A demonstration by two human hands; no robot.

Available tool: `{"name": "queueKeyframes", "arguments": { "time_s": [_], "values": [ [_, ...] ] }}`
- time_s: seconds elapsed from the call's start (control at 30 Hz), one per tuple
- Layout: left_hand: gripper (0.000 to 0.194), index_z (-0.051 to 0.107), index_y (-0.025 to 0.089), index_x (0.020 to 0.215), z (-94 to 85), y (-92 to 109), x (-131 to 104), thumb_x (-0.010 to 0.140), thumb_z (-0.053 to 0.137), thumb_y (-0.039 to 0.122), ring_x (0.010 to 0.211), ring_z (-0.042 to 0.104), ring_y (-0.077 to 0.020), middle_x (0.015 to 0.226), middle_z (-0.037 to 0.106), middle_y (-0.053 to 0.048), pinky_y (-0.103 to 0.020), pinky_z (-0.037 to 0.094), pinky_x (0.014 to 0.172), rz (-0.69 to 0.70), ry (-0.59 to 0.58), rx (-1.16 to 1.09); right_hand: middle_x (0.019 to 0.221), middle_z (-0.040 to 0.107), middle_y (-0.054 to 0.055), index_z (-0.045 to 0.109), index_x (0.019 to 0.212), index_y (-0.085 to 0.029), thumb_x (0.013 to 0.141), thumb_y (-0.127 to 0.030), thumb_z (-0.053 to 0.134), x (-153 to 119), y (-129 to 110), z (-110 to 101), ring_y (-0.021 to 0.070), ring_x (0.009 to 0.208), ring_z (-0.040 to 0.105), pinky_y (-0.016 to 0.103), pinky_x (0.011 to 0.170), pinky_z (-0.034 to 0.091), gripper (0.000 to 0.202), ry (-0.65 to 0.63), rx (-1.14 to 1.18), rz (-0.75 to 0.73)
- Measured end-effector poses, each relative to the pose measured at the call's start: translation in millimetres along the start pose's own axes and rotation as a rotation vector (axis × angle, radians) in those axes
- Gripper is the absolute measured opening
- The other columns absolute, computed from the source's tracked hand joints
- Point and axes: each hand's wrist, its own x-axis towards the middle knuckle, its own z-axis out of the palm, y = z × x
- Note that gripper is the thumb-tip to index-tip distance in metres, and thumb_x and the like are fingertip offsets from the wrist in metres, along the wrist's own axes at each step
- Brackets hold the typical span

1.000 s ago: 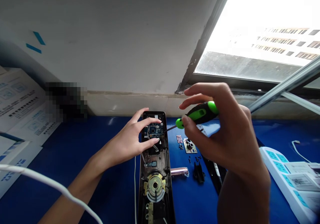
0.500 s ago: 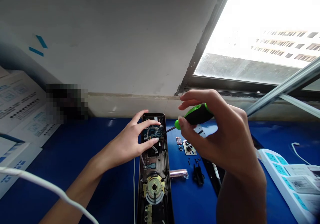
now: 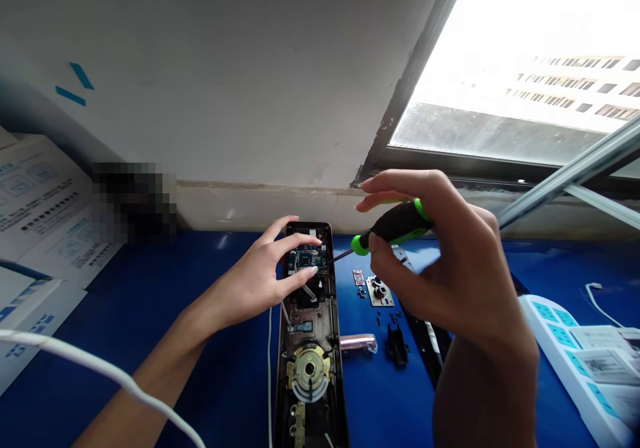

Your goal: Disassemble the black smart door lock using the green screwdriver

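Observation:
A long dark housing, which looks like the opened body of an electronic door lock (image 3: 313,331), lies lengthwise on the blue table. Near its far end is a dark circuit board (image 3: 300,265) with thin wires. My left hand (image 3: 270,268) rests there with fingers spread, index finger and thumb on the board area. In my right hand (image 3: 450,261) is a black and green screwdriver (image 3: 395,227), gripped by the handle. Its shaft slants left and down to the housing's right edge by the board; the tip's exact contact is too small to tell. A brass-coloured round mechanism (image 3: 310,368) sits lower in the housing.
Right of the housing lie a small plate with a round part (image 3: 380,291), loose screws (image 3: 395,318), a black bracket (image 3: 397,346) and a wrapped pink cylinder (image 3: 359,343). A white power strip (image 3: 570,361) is far right, boxes (image 3: 37,201) left. A white cable (image 3: 100,368) crosses lower left.
My right hand and the screwdriver handle have shifted slightly right and up, and the handle has turned in the fingers. The left hand stays on the board.

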Motion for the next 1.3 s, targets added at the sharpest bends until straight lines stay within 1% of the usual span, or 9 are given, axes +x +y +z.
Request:
{"name": "queueKeyframes", "arguments": {
  "time_s": [0.2, 0.27, 0.43, 0.67, 0.87, 1.07, 1.13, 1.23, 1.3],
  "values": [
    [0.044, 0.062, 0.041, 0.135, -1.3, 0.9, -0.4, 0.094, 0.06, 0.057, 0.141, 0.05, -0.036, 0.168, 0.028, 0.002, -0.052, 0.049, 0.114, -0.001, -0.013, -0.011, 0.083, 0.071, -0.004, 0.071, 0.097, -0.022, 0.079, -0.011, 0.076, 1.2, 1.1, -1.0, 0.007, 0.057, 0.056, 0.026, 0.054, 0.05, 0.022, 0.064, -0.094, 0.001],
    [0.043, 0.062, 0.042, 0.134, -1.7, 1.1, -0.6, 0.094, 0.06, 0.057, 0.142, 0.05, -0.036, 0.168, 0.027, 0.003, -0.053, 0.047, 0.116, -0.002, -0.01, -0.005, 0.086, 0.072, -0.004, 0.071, 0.1, -0.021, 0.081, -0.009, 0.074, 0.8, 0.9, -1.5, 0.007, 0.062, 0.059, 0.025, 0.057, 0.05, 0.023, 0.052, -0.086, -0.014],
    [0.042, 0.062, 0.043, 0.134, -1.8, 1.5, -0.3, 0.094, 0.061, 0.057, 0.143, 0.048, -0.0355, 0.169, 0.025, 0.003, -0.054, 0.046, 0.116, -0.012, -0.026, -0.01, 0.112, 0.071, 0.002, 0.061, 0.128, -0.019, 0.084, -0.008, 0.063, 0.3, 0.5, -2.1, 0.0121, 0.084, 0.066, 0.029, 0.076, 0.057, 0.045, -0.005, 0.029, -0.006],
    [0.043, 0.063, 0.042, 0.134, -2.1, 1.8, -0.6, 0.094, 0.06, 0.057, 0.143, 0.049, -0.0369, 0.168, 0.027, 0.002, -0.054, 0.047, 0.116, 0.0, -0.024, -0.009, 0.085, 0.069, -0.002, 0.069, 0.106, -0.024, 0.085, -0.017, 0.073, -0.2, 4.9, -0.4, 0.0108, 0.063, 0.06, 0.028, 0.056, 0.051, 0.022, 0.051, -0.066, -0.001],
    [0.043, 0.063, 0.043, 0.134, -2.6, 1.2, -0.5, 0.094, 0.061, 0.057, 0.145, 0.047, -0.0363, 0.168, 0.026, 0.003, -0.053, 0.046, 0.117, -0.014, -0.031, -0.016, 0.116, 0.069, 0.002, 0.055, 0.133, -0.028, 0.081, -0.01, 0.065, -2.0, 2.5, -1.2, 0.0165, 0.084, 0.068, 0.034, 0.07, 0.058, 0.056, 0.013, 0.059, 0.045],
    [0.042, 0.063, 0.043, 0.133, -3.1, 0.6, -0.4, 0.094, 0.06, 0.057, 0.142, 0.049, -0.0351, 0.168, 0.026, 0.004, -0.051, 0.05, 0.113, 0.0, -0.035, -0.02, 0.084, 0.07, -0.003, 0.067, 0.109, -0.025, 0.084, -0.02, 0.076, -0.8, 4.2, 1.3, 0.0102, 0.059, 0.059, 0.028, 0.052, 0.049, 0.028, 0.055, -0.034, 0.036],
    [0.041, 0.063, 0.044, 0.132, -3.2, 1.1, -0.4, 0.094, 0.06, 0.057, 0.143, 0.048, -0.0349, 0.168, 0.026, 0.005, -0.052, 0.048, 0.115, -0.007, -0.037, -0.016, 0.089, 0.072, -0.002, 0.067, 0.112, -0.026, 0.087, -0.019, 0.073, -1.0, 4.0, 0.2, 0.0109, 0.063, 0.062, 0.028, 0.056, 0.053, 0.027, 0.044, -0.013, 0.048],
    [0.041, 0.062, 0.045, 0.133, -3.3, 1.7, -0.3, 0.094, 0.06, 0.059, 0.144, 0.048, -0.0352, 0.168, 0.026, 0.005, -0.052, 0.048, 0.115, -0.019, -0.043, -0.017, 0.111, 0.072, 0.002, 0.059, 0.128, -0.028, 0.086, -0.012, 0.066, -1.2, 2.3, -2.1, 0.0147, 0.08, 0.069, 0.03, 0.066, 0.057, 0.045, 0.023, 0.044, 0.042],
    [0.042, 0.062, 0.045, 0.133, -3.5, 1.6, -0.3, 0.094, 0.059, 0.059, 0.143, 0.049, -0.0353, 0.168, 0.025, 0.005, -0.05, 0.05, 0.113, -0.021, -0.045, -0.019, 0.117, 0.071, 0.002, 0.057, 0.131, -0.029, 0.084, -0.01, 0.064, -0.8, 1.6, -2.5, 0.0184, 0.095, 0.069, 0.034, 0.077, 0.059, 0.051, 0.023, 0.034, 0.01]
  ]
}}
